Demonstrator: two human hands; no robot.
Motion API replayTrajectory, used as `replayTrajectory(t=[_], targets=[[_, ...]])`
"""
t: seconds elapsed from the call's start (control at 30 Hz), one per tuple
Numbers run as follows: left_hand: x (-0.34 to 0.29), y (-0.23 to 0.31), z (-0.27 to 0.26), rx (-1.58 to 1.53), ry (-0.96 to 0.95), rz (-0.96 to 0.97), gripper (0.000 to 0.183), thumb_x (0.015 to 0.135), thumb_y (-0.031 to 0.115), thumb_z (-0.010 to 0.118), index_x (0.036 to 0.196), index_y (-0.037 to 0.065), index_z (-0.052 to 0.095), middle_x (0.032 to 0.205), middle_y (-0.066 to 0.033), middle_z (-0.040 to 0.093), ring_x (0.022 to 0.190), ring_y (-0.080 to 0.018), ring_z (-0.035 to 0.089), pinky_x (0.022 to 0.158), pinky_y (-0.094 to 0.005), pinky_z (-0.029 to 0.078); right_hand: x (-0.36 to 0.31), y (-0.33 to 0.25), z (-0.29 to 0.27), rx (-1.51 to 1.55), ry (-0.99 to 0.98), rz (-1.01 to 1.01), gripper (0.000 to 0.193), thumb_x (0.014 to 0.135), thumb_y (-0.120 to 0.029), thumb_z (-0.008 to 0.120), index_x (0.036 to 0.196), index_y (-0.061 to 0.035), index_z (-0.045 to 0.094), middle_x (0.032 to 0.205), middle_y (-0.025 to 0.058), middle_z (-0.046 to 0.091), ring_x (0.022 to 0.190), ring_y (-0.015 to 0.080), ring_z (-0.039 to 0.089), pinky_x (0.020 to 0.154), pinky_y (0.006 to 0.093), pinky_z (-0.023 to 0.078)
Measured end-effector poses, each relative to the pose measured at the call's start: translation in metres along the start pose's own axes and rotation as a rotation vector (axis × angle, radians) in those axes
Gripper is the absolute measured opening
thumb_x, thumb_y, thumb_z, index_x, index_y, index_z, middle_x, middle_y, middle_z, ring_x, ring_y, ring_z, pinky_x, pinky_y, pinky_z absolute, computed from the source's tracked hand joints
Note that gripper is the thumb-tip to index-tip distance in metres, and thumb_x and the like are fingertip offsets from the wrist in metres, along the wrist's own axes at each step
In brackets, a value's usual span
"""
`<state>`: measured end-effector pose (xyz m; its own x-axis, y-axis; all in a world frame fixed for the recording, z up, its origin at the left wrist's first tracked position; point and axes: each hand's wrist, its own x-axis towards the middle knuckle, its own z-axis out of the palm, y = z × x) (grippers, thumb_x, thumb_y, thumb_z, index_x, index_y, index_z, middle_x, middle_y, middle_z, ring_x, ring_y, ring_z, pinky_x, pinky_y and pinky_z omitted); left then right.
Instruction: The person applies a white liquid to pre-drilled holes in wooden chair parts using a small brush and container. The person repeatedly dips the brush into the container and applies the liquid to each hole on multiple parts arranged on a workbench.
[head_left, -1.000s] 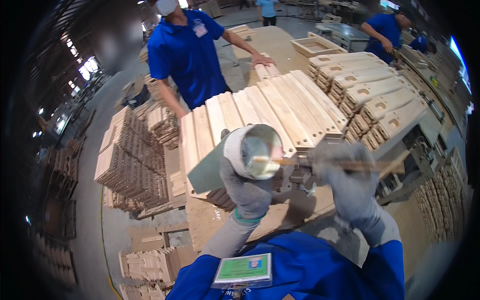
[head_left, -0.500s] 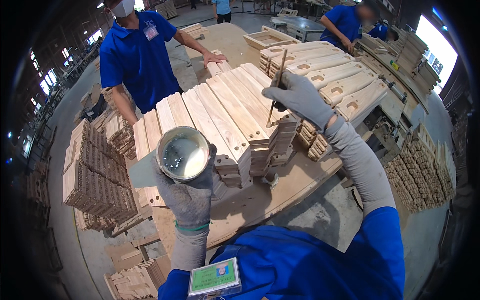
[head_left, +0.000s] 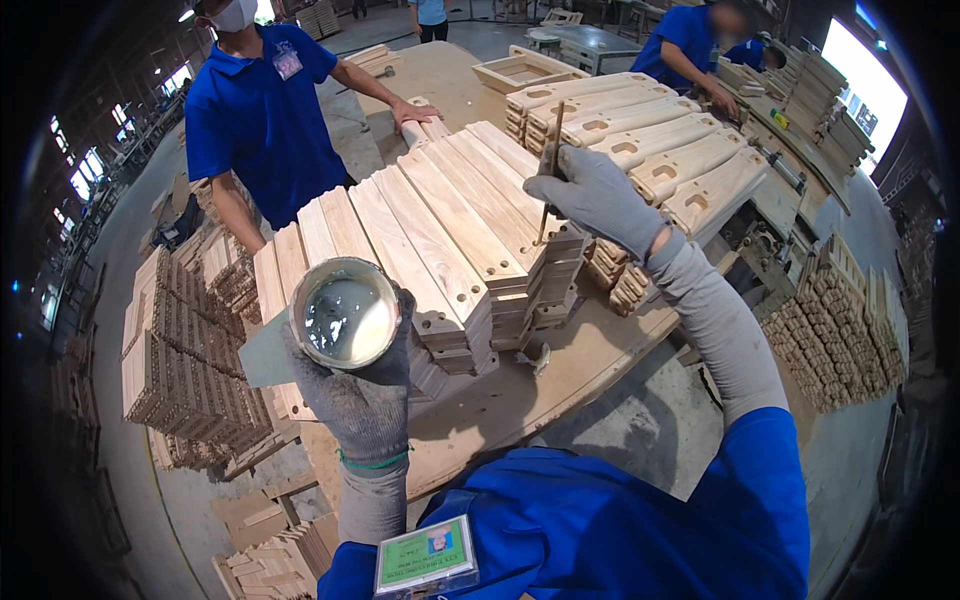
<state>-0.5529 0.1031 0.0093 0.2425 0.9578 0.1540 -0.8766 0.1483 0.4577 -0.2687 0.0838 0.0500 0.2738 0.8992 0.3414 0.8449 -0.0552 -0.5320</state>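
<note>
My left hand (head_left: 362, 400), in a grey glove, is closed around a round tub (head_left: 345, 313) of whitish, glue-like liquid. A flat grey-green piece (head_left: 264, 352) juts out to the left of the tub. In my gloved right hand (head_left: 600, 195) a thin wooden stick (head_left: 552, 165) is pinched, held nearly upright. Its lower tip is at a hole near the end of a board in the stack of pale wooden boards (head_left: 420, 230). Those boards lie side by side in layers, with drilled holes at their near ends.
Across the stack a person in blue (head_left: 265, 120) rests one hand on wood. Shaped slats with oval slots (head_left: 660, 175) are piled right. More stacks stand on the floor at left (head_left: 185, 370) and right (head_left: 840, 330). Another worker (head_left: 685, 50) bends at the back right.
The view has shifted slightly, so most things sit a little further left. The tub in my left hand has moved slightly left. The stick stays at the board's end.
</note>
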Motion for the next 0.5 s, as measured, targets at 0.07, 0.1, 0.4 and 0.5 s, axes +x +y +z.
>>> replayTrajectory(t=[0.07,0.1,0.4,0.5], targets=[[0.000,-0.001,0.000,0.002,-0.048,0.013,0.042,0.095,0.033,0.045,0.129,0.008,0.042,0.125,-0.0135,0.046,0.115,-0.0300,0.049,0.098,-0.0529,0.043,0.003,0.002,-0.001,0.031,0.040,0.015,0.044,0.079,-0.043,0.057,0.082,0.0010,0.059,0.071,0.0207,0.058,0.071,0.0361,0.058,0.066,0.0423,0.045],[0.000,-0.002,-0.004,-0.036,-0.092,0.004,0.039,0.095,0.025,0.045,0.130,0.007,0.040,0.127,-0.0146,0.044,0.117,-0.0302,0.047,0.100,-0.0528,0.042,0.004,0.003,-0.002,0.046,0.060,0.023,0.043,0.079,-0.042,0.057,0.082,0.0008,0.059,0.071,0.0203,0.058,0.071,0.0360,0.058,0.066,0.0423,0.045],[0.000,-0.002,-0.004,-0.074,-0.086,-0.052,0.046,0.088,0.001,0.055,0.130,0.004,0.038,0.125,-0.0159,0.044,0.116,-0.0306,0.048,0.100,-0.0500,0.044,-0.001,-0.011,0.003,0.055,-0.015,-0.156,0.034,0.080,-0.036,0.059,0.087,-0.0024,0.061,0.065,0.0134,0.058,0.062,0.0275,0.058,0.059,0.0363,0.046],[0.002,-0.009,-0.008,0.268,-0.114,0.070,0.054,0.082,-0.003,0.061,0.130,0.003,0.038,0.124,-0.0155,0.046,0.116,-0.0288,0.048,0.099,-0.0459,0.046,0.002,-0.009,0.002,0.133,-0.040,-0.018,0.035,0.081,-0.035,0.059,0.087,-0.0007,0.060,0.066,0.0140,0.058,0.062,0.0264,0.058,0.060,0.0362,0.046]])
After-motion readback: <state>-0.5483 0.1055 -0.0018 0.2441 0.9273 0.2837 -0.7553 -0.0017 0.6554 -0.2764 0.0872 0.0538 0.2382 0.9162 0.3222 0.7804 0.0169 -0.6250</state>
